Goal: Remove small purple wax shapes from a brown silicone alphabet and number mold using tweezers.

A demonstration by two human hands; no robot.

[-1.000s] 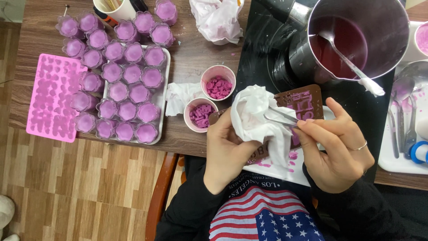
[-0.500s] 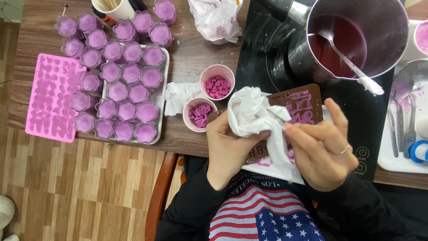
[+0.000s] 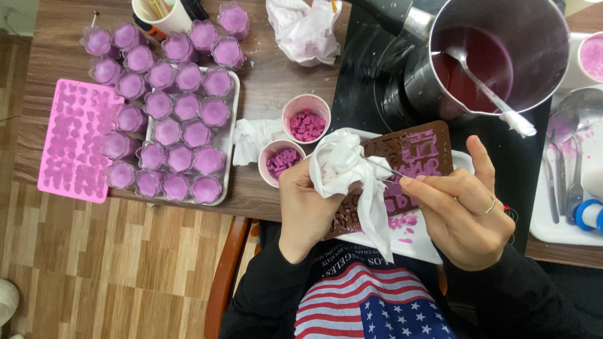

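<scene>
Two hands meet over the brown mould (image 3: 411, 154), and the change from half a second ago is small: your right hand (image 3: 468, 210) has drawn a little to the right, so the thin metal tool (image 3: 383, 168) pinched in its fingers now points left with its tip buried in the white cloth (image 3: 345, 172). A second ago the cloth was bunched the same way, so the grip on it has held while the tool went in and slid along. Your left hand (image 3: 308, 201) is curled shut around that cloth, thumb and fingers closed on the wad, with a tail of it hanging down toward your chest. Your right hand is nearly closed too, thumb and forefinger nipped on the tool's shaft, the other fingers loosely folded. Whether the tool is tweezers or a pick is hard to say; it shows only as a fine bright line. From this it looks as if you are wiping the tool's tip clean rather than working in the mould. The mould lies on a white tray (image 3: 421, 242) just under both hands, purple smeared in its cavities. Two small cups (image 3: 306, 119) of purple pieces stand just left of the cloth, and the pot (image 3: 502, 53) of dark liquid sits beyond.
</scene>
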